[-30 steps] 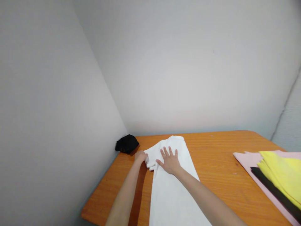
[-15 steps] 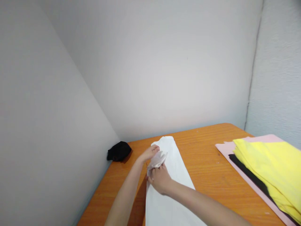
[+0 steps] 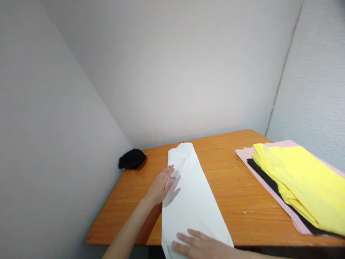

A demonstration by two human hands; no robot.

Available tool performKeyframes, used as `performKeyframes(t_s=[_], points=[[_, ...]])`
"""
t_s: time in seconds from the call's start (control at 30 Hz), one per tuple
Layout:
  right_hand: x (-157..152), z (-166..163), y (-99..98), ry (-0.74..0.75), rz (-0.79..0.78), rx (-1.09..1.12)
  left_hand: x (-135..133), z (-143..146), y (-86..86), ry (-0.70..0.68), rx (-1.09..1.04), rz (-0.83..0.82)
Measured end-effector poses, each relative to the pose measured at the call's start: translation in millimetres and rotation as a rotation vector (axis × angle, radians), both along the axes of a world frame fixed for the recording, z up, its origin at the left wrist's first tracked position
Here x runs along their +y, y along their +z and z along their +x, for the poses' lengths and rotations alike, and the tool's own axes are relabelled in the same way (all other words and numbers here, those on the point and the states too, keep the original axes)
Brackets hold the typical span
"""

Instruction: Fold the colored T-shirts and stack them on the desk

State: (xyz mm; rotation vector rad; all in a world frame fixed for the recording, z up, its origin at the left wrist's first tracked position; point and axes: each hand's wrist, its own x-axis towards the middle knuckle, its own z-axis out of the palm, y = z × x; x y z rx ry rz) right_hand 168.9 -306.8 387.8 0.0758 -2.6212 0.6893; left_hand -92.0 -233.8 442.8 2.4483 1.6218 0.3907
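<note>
While the right hand (image 3: 201, 245) lay flat with fingers spread on the near end of the white folded cloth (image 3: 190, 194), gripping nothing, the left hand (image 3: 161, 185) rested open on the cloth's left edge farther up, fingers extended. Said cloth lay lengthwise on the wooden table (image 3: 231, 187). Beyond the left hand sat a black bundle (image 3: 132, 159). Well off to the right lay stacked yellow (image 3: 302, 180), black and pink fabrics (image 3: 244, 154).
</note>
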Motion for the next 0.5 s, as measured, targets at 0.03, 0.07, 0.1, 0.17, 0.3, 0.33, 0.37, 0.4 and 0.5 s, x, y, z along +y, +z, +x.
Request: performKeyframes(t_s=[0.03, 0.07, 0.1, 0.17, 0.3, 0.33, 0.37, 0.4, 0.5], points=[[0, 30, 5.6, -0.076, 0.006, -0.059, -27, -7, 4.7, -0.074, 0.049, 0.023], [1, 58, 7.9, -0.173, 0.030, -0.099, -55, -12, 7.3, -0.165, 0.114, 0.041], [1, 80, 6.6, -0.249, 0.068, -0.120, -83, -16, 7.1, -0.254, 0.188, 0.042], [0, 110, -5.0, -0.364, 0.182, -0.147, -128, -21, -2.3, -0.380, 0.326, 0.051], [-6, 116, -38.0, -0.521, 0.437, -0.136, -163, -16, -43.4, -0.375, 0.436, 0.340], [-6, 113, -43.1, -0.541, 0.476, -0.134, -162, -12, -52.3, -0.353, 0.418, 0.435], [-6, 110, -46.0, -0.550, 0.500, -0.136, -160, -8, -58.6, -0.329, 0.391, 0.505], [-6, 109, -46.6, -0.546, 0.513, -0.139, -158, -3, -62.1, -0.307, 0.359, 0.545], [-5, 112, -36.3, -0.492, 0.492, -0.121, -159, 11, -58.9, -0.262, 0.210, 0.538]])
